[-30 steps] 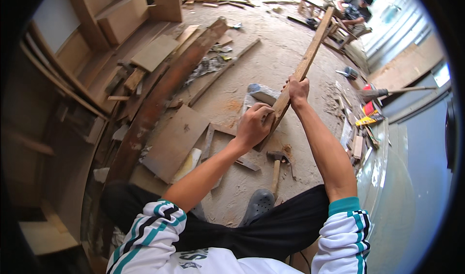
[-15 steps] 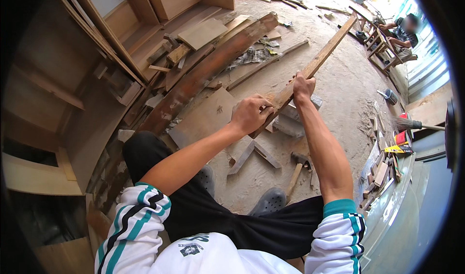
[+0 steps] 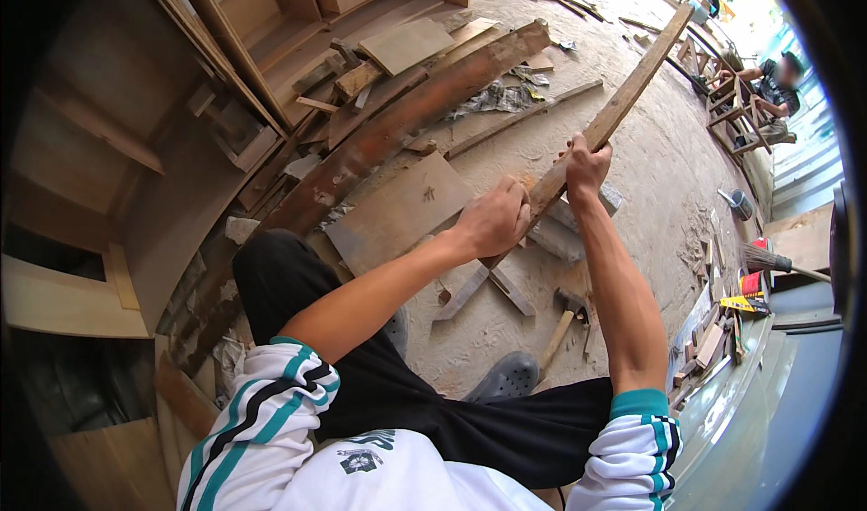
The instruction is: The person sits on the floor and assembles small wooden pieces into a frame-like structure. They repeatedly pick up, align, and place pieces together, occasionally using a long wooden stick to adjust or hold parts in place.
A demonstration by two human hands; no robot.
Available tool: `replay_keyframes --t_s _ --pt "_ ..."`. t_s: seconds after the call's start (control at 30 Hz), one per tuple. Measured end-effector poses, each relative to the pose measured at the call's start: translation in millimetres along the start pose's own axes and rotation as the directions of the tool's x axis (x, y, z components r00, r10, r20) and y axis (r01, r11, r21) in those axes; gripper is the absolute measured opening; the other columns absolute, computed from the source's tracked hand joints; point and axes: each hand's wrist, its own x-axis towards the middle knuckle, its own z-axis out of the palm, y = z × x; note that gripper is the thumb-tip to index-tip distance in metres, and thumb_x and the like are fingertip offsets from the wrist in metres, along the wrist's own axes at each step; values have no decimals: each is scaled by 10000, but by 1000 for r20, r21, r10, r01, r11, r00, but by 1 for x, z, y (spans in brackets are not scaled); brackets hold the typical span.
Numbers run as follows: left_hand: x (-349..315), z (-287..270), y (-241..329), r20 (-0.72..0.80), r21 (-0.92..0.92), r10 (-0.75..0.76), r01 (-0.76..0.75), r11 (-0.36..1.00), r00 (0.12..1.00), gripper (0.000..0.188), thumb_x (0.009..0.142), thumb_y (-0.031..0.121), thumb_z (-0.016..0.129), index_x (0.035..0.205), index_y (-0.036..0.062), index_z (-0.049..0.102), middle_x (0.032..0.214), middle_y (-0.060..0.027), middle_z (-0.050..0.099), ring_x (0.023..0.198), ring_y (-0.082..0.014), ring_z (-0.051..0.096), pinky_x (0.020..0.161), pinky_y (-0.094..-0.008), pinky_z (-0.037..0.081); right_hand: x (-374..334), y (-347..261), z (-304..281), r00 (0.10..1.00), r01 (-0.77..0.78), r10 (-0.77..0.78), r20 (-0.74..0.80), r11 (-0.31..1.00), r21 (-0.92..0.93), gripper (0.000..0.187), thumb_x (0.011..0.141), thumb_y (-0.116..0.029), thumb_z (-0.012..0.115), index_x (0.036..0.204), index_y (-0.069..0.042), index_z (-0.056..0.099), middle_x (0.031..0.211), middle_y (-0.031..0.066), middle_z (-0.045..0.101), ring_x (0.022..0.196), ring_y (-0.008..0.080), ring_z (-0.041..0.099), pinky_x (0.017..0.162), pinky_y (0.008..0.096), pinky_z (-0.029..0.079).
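Note:
A long, narrow wooden plank (image 3: 643, 79) slants from low centre toward the upper right. My right hand (image 3: 589, 164) is wrapped round it near its middle. Against the plank's near part, my left hand (image 3: 495, 218) is closed with curled fingers; whatever is in them is hidden. Grey blocks (image 3: 562, 229) sit on the floor partly behind the plank's lower section. Below its near end lies an angled, dark L-shaped piece (image 3: 463, 293). A hammer (image 3: 554, 341) with a wooden handle rests beside my shoe.
A plywood sheet (image 3: 397, 215) and a long reddish-brown beam (image 3: 397, 130) lie left of my hands, near scrap wood. Wooden cabinets (image 3: 203, 208) stand at left. Wood offcuts (image 3: 712, 335), a broom (image 3: 766, 258) and a dark can (image 3: 741, 205) are at right. A person (image 3: 775, 91) sits farther off.
The view has shifted, so most things sit slightly farther right or lower. My left hand has turned, its fingers now tighter against the plank. My right hand keeps its grip.

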Motion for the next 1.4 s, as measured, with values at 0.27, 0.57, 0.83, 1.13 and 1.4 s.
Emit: replay_keyframes --t_s 0.27,0.57,0.83,1.13,1.4 --pt "26 -15 -8 154 -197 -416 441 876 896 466 985 474 591 977 8 619 805 -173 680 752 -308 644 713 -401 515 4 -14 6 997 27 -37 63 988 149 368 896 -226 670 1089 64 553 874 145 675 773 238 662 711 361 532" --pt "27 -8 9 284 -511 -407 496 702 868 469 891 417 781 1035 -8 645 946 -90 693 875 -152 635 782 -294 513 13 -36 -7 997 0 -23 74 957 289 348 898 -184 675 1110 52 532 834 133 663 653 204 640 599 347 534" --pt "46 -18 42 293 -521 -226 353 777 929 275 979 199 647 1184 18 669 1068 -87 721 932 -137 663 795 -297 542 39 -54 -51 996 -51 19 90 927 371 317 906 -164 670 1082 47 512 809 142 655 583 199 626 516 358 542" --pt "41 5 118 8 40 297 -297 954 955 468 861 371 771 1199 54 711 1321 -146 648 1169 -334 641 960 -427 533 64 -69 -109 998 -42 54 -32 955 294 254 918 -143 641 1056 19 501 802 132 633 593 203 628 506 350 548" --pt "37 -3 152 87 127 396 -405 906 914 222 848 230 760 990 60 757 1137 -55 730 1044 -260 688 861 -387 573 92 -49 -155 977 -74 112 -184 976 202 379 850 -147 659 1063 132 513 849 210 666 643 247 644 630 368 545"
